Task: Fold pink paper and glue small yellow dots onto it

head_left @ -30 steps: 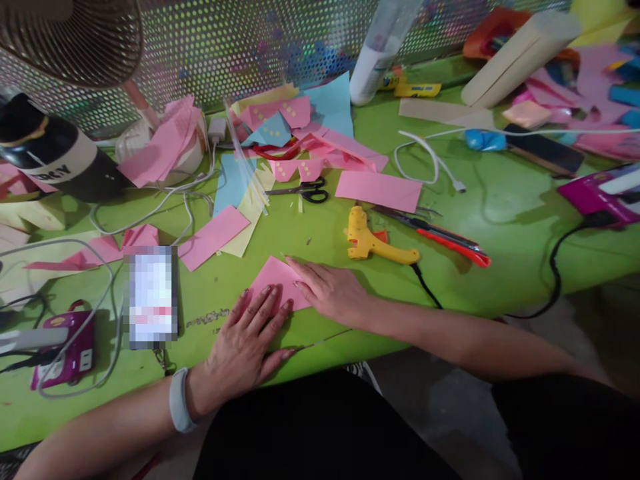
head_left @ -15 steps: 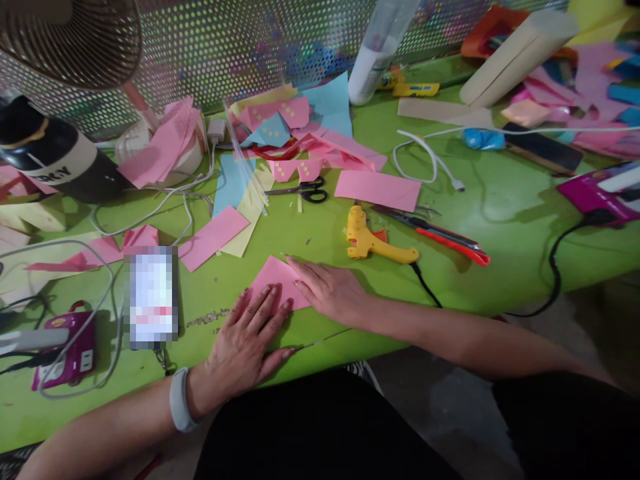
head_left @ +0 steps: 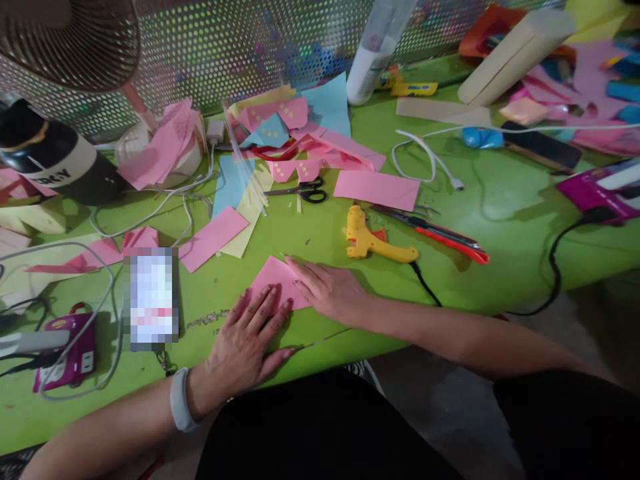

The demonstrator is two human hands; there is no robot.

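A piece of pink paper (head_left: 273, 272) lies flat on the green table (head_left: 320, 373) in front of me. Spread over its left part is my left hand (head_left: 253, 337), fingers apart and thumb out on the tabletop. My right hand (head_left: 333, 290) lies along the paper's right edge, fingers stretched out and pressing on it. Both palms hide part of the sheet. Beyond my right hand are a yellow hot glue gun (head_left: 373, 240) and a red-handled utility knife (head_left: 453, 240). Black scissors (head_left: 315, 191) rest farther back among cut paper.
A phone (head_left: 153, 300) lies left of my left hand, near a purple power strip (head_left: 67, 350) with cables. Behind stand a black bottle (head_left: 60, 153), a fan (head_left: 70, 40) and a tilted clear bottle (head_left: 375, 60). Pink strips (head_left: 377, 190) and a white cable (head_left: 433, 160) lie beyond the glue gun.
Both hands stay in place on the pink paper. The view has shifted very slightly; nothing else visibly moves.
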